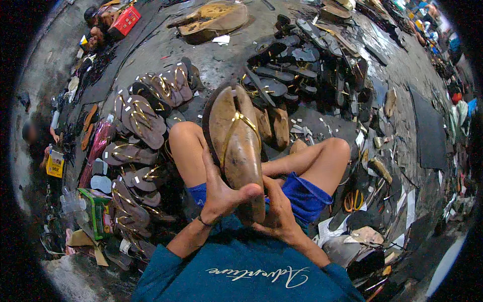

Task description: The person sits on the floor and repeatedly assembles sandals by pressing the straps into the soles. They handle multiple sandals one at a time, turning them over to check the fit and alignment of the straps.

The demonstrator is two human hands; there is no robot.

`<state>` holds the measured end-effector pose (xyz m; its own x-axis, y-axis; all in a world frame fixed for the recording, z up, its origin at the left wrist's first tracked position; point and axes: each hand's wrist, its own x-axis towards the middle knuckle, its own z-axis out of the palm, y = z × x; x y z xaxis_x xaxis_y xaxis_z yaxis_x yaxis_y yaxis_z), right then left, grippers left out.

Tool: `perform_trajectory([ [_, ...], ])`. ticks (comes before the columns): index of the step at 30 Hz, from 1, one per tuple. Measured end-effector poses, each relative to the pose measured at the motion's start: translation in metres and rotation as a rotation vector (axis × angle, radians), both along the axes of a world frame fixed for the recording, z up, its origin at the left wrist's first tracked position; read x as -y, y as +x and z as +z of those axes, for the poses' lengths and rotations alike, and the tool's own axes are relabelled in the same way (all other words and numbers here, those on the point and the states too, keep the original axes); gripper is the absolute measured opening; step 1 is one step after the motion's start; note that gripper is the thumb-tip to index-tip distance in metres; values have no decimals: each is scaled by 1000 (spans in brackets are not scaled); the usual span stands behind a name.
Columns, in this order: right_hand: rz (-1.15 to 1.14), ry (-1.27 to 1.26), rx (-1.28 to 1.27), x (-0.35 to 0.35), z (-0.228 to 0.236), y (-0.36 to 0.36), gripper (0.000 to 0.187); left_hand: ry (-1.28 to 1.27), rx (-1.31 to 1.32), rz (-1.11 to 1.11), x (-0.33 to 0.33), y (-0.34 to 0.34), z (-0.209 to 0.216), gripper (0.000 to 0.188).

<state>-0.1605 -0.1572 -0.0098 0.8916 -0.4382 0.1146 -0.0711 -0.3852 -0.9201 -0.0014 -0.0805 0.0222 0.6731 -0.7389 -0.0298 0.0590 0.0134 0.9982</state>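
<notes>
A brown wooden shoe last [241, 156] is held up over my lap, its toe pointing away from me. Gold thong straps [240, 120] lie across its top, and a dark sandal sole [209, 115] shows along its left edge. My left hand [221, 194] grips the left side near the heel, with the thumb over the top. On the lower right, my right hand [280, 211] is closed around the heel end; some of its fingers are hidden. Further lasts [280, 126] stand on the floor just beyond the held one.
Brown sandals with gold straps [143, 121] are piled on my left. Black sandals and soles [289, 70] are heaped ahead. Orange-handled scissors [353, 200] lie at right among scraps, near a dark sheet [427, 126]. A large wooden block [214, 21] sits far ahead; other people [95, 32] are at left.
</notes>
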Motion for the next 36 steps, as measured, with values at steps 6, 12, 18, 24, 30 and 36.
perform_trajectory([
  [6, 50, 745, 241, 3, 3, -7, 110, 72, 376, -176, -4, -4, 19, 142],
  [12, -125, 1445, 551, 6, -6, -12, 112, 150, 972, -245, -5, 22, 8, 29],
  [18, -425, 1675, 483, -19, 25, -47, 103, 283, -52, -565, -34, -35, -8, 30],
  [24, -285, 1721, 528, -24, 11, -74, 90, 262, -297, -503, -57, -59, -11, 28],
  [30, -320, 1750, 601, -20, 17, -63, 96, 266, -376, -459, -72, -60, 0, 29],
  [36, -388, 1442, 917, -4, 48, -39, 102, 204, -517, -514, -73, -28, -34, 36],
])
